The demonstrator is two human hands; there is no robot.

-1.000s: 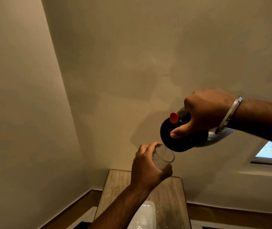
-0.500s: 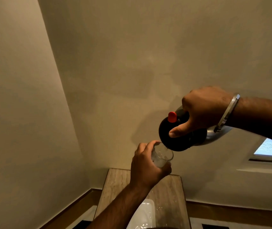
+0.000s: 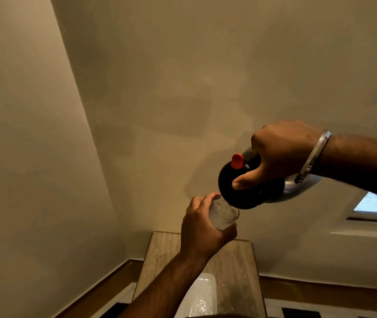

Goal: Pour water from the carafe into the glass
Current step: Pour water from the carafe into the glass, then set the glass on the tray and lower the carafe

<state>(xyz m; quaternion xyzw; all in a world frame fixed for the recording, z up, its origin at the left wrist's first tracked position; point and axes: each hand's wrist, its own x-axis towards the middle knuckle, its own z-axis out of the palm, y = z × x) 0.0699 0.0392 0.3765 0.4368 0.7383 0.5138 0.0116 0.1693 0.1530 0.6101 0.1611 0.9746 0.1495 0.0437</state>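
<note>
Right hand (image 3: 281,154) grips the tilted carafe (image 3: 247,189), hiding its handle; left hand (image 3: 203,228) clasps the glass (image 3: 223,214), apparently holding water.

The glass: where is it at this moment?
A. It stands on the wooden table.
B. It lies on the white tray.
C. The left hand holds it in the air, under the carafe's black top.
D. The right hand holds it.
C: the left hand is wrapped around the glass, lifted above the table, while the right hand tilts the carafe over its rim.
</note>
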